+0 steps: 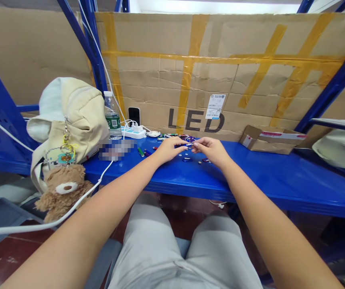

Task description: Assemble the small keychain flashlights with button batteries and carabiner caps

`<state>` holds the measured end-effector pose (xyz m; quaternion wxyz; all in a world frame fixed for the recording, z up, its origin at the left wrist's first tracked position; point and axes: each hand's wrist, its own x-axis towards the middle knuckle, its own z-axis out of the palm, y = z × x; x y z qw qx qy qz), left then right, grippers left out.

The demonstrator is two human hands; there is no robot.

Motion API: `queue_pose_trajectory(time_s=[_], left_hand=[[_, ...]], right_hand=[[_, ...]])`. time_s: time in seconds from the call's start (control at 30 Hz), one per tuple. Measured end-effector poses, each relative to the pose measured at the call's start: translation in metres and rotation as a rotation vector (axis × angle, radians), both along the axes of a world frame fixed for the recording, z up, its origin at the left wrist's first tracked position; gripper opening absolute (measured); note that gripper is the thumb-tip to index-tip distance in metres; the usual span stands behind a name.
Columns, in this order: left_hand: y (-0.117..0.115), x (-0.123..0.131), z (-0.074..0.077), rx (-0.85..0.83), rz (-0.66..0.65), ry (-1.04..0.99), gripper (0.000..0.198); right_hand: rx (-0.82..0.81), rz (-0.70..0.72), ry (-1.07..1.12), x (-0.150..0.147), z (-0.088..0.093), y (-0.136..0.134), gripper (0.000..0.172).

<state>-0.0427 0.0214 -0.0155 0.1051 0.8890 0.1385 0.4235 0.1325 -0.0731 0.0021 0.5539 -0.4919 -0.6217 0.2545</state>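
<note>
Over the blue table (250, 172), my left hand (171, 150) pinches a slim blue and silver piece (186, 145), too small to name exactly. Close by on the right, my right hand (209, 148) has its thumb and fingertips pressed together at the piece's other end. What lies right between those fingertips is hidden. Below the hands are a dark blue clip-like piece (187, 159), a small round disc (199, 162) and a red and blue piece (206, 160). Left of my left hand lie a green tube (141, 152) and a dark blue tube (147, 153).
Behind the hands lies a pile of small coloured parts (169, 136). A power strip (133, 131), phone (134, 115) and water bottle (112, 116) stand at the back left, beside a cream bag (82, 108). A white cable (100, 180) crosses the left edge. An open cardboard box (268, 140) sits right.
</note>
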Motion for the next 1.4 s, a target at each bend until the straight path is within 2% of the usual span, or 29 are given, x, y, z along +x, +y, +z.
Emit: queue_pose_trajectory(time_s=[0.13,0.27,0.4,0.57,0.67,0.73,0.83,0.93,1.03,1.13,1.2,1.3,1.4], left_hand=[[-0.003,0.001,0.0,-0.055,-0.03,-0.027,0.022],[-0.004,0.004,-0.001,0.005,-0.003,-0.08,0.021],[-0.006,0.004,-0.001,0.085,0.084,-0.072,0.022],[-0.014,0.001,0.003,0.215,0.248,0.074,0.026],[-0.016,0.002,0.004,0.199,0.264,0.085,0.025],[-0.014,0.004,0.004,0.123,0.243,0.028,0.026],[-0.008,0.002,0.005,-0.009,0.249,-0.068,0.025],[-0.005,-0.001,0.006,-0.12,0.254,-0.106,0.023],[-0.007,-0.002,0.007,-0.242,0.185,-0.103,0.022],[-0.011,0.0,0.007,-0.304,0.116,-0.047,0.019],[-0.013,0.001,0.007,-0.299,0.127,-0.02,0.019],[-0.014,0.001,0.007,-0.277,0.168,0.016,0.013],[-0.014,0.001,0.005,-0.24,0.144,0.106,0.014]], right_hand=[[0.045,-0.033,-0.065,-0.003,0.0,0.001,0.046],[0.089,-0.029,0.001,-0.008,-0.002,0.007,0.048],[0.059,-0.045,0.019,-0.011,-0.003,0.01,0.042],[0.011,-0.073,0.012,-0.011,-0.005,0.012,0.038],[-0.03,-0.081,-0.018,-0.01,-0.006,0.011,0.033],[-0.021,-0.134,-0.124,-0.007,-0.008,0.009,0.028],[0.035,-0.194,-0.45,0.002,-0.009,0.002,0.03],[0.01,-0.098,-0.816,0.011,-0.012,-0.002,0.021],[-0.005,-0.069,-1.028,0.014,-0.016,0.001,0.013],[0.025,-0.117,-1.104,0.009,-0.019,0.006,0.014],[0.028,-0.121,-1.112,0.006,-0.019,0.008,0.015],[0.034,-0.127,-1.045,0.004,-0.019,0.007,0.015],[0.058,-0.12,-0.956,0.006,-0.017,0.005,0.013]])
